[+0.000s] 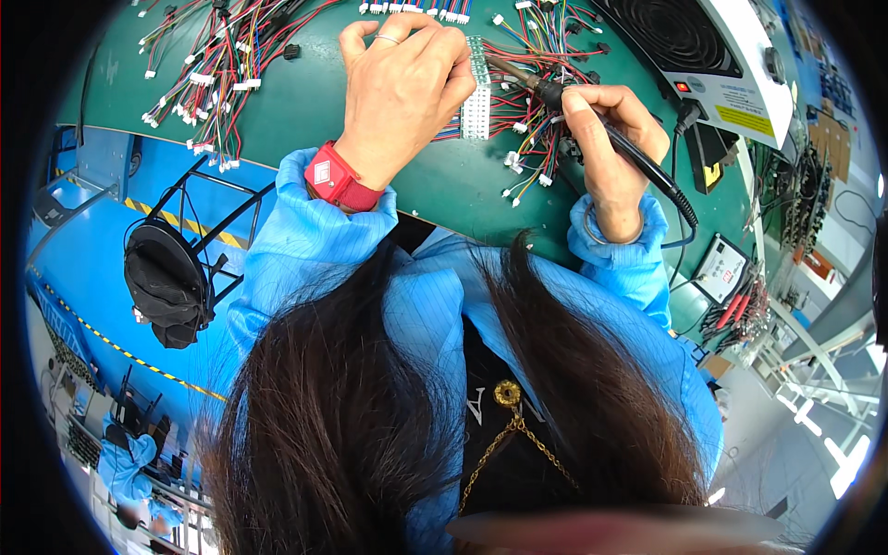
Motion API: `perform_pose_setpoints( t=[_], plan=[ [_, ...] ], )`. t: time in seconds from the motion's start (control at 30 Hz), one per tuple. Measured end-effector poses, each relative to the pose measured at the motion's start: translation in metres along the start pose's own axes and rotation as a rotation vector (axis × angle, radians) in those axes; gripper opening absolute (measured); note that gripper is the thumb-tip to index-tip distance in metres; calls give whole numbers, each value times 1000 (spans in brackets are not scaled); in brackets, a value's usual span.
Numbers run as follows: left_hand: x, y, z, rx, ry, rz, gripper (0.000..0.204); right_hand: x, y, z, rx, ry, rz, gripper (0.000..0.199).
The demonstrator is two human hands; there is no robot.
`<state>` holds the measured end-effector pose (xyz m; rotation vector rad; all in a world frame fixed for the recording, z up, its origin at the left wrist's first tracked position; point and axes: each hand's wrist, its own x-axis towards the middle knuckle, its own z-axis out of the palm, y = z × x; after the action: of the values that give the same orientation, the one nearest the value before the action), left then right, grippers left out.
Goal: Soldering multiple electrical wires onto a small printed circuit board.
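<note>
My right hand (612, 139) grips a soldering iron (549, 93) by its dark handle, thumb and fingers closed round it. Its metal tip points left, to a pale strip of small connectors (475, 113) that lies lengthwise away from me on the bench. Just left of that strip is my left hand (402, 92), its fingers curled and pressed together. Whatever is between those fingertips is hidden behind the hand. Red and black wires (507, 104) with white plugs spread out to the right of the strip, partly under the iron.
A green bench mat (277, 116) bears a wire-harness bundle (222, 69) at left and a row of white connectors (416, 11) at the far edge. A white fan unit (731, 69) with a red switch stands at right. The iron's cable (661, 176) loops beside my wrist. A black stool (166, 268) stands left.
</note>
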<state>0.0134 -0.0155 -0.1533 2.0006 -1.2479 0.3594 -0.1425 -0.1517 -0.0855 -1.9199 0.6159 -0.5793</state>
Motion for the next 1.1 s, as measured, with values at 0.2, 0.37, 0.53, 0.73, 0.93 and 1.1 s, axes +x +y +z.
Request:
perform_pose_setpoints(
  t=[0.2, 0.37, 0.53, 0.73, 0.93, 1.1],
  plan=[
    [-1, -1, -3, -53, -14, -34, 10, -1, 0, -2, 7, 16, 5, 12],
    [-2, -2, -3, -71, -27, -41, 8, -2, 1, -5, -4, 43, -5, 12],
    [-1, -2, -4, -51, -24, -36, 8, -2, 2, -2, 7, 16, -3, 12],
    [-1, -1, -2, -32, -22, -35, 9, -2, 3, -2, 28, 10, 2, 13],
    [-1, -1, -2, -25, -15, -24, 10, -2, 4, -2, 5, 10, 8, 13],
    [-1, -1, -4, -34, -14, -22, 10, -1, 5, -3, 13, -6, -2, 13]
  ],
)
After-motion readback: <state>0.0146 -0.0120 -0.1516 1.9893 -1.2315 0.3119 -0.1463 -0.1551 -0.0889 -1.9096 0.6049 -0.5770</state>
